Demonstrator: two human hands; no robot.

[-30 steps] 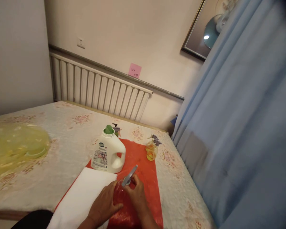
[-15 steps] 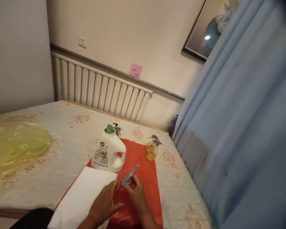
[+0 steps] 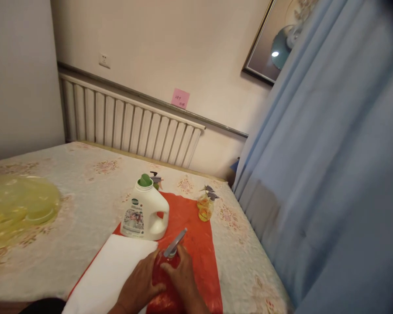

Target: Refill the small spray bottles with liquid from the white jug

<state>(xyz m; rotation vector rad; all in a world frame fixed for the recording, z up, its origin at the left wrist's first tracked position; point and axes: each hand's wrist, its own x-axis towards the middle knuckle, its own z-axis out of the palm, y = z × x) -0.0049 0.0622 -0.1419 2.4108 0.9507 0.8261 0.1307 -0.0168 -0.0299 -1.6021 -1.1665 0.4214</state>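
A clear spray bottle with a grey trigger head stands on a red plastic sheet in front of me. My left hand curves round the left side of its see-through body, thumb toward me. My right hand is closed about the bottle's neck and shoulder, just below the spray head. Much of the bottle is hard to see against the red. Behind it stands a cream detergent jug with a green spout insert in its uncapped mouth. A folded white cloth lies beside my left hand.
Spray bottles with yellow-orange contents stand at the sheet's far right corner. Another dark spray head shows behind the jug. A translucent yellow inflated-looking thing lies at left on the flowered cover. A blue curtain hangs at right.
My right hand has shifted from close under the spray head to lower on the bottle's neck and shoulder. The left hand stays at the body. The view has turned slightly.
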